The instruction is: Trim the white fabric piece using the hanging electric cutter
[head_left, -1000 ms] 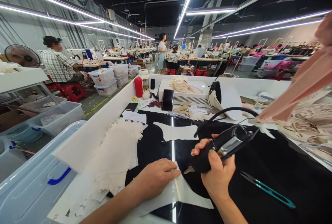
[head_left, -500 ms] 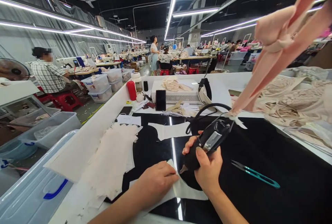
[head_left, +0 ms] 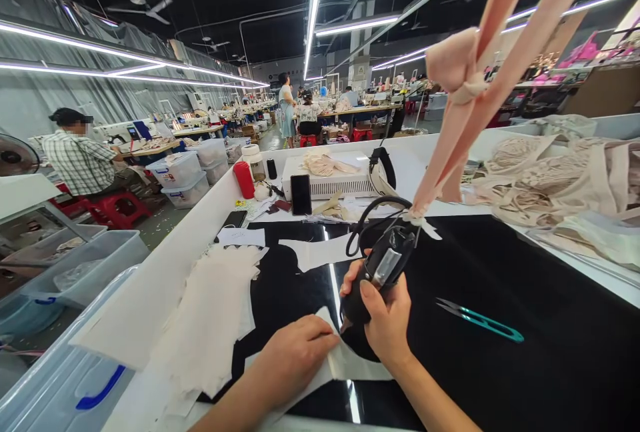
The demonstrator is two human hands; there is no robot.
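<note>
My left hand [head_left: 300, 357] is closed, its fingertips pinching the edge of a white cloth piece [head_left: 357, 363] that lies on the glossy black table surface. My right hand [head_left: 389, 319] is wrapped round a black corded hand tool [head_left: 387, 260] with a silvery plate on its side. The tool is tilted, with its lower end close to the cloth and to my left fingertips. Whether that end touches the cloth, I cannot tell. A knotted pink fabric strap [head_left: 450, 135] is tied to the tool's upper end. Teal thread snips [head_left: 480, 320] lie on the black surface to the right.
Pale cut pieces [head_left: 210, 312] are stacked at the left, and another white piece [head_left: 317, 253] lies ahead. At the back stand a phone [head_left: 301, 195], a red thread cone [head_left: 243, 181] and a white box [head_left: 325, 182]. Beige garments [head_left: 555, 175] are heaped at the right.
The camera view has turned slightly right and the scene has slid left. The tool in my right hand has come slightly left, nearer my left fingertips. Both hands keep their holds.
</note>
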